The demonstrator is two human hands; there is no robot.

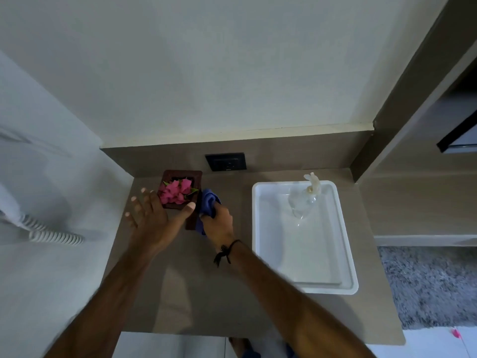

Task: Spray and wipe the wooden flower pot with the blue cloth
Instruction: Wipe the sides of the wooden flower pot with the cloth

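A dark wooden flower pot point(196, 177) with pink flowers point(175, 193) stands on the brown counter near the back wall. My left hand point(152, 218) rests against the pot's near left side, fingers spread, thumb on its front rim. My right hand point(219, 223) grips a bunched blue cloth point(207, 202) and presses it against the pot's right side. A clear spray bottle point(305, 200) with a pale trigger head lies in the white tray to the right.
The white tray point(346, 254) takes up the counter's right half. A black wall socket point(225, 161) sits behind the pot. A coiled white cord point(51, 235) hangs at the left. Grey carpet point(428, 285) lies beyond the counter's right edge.
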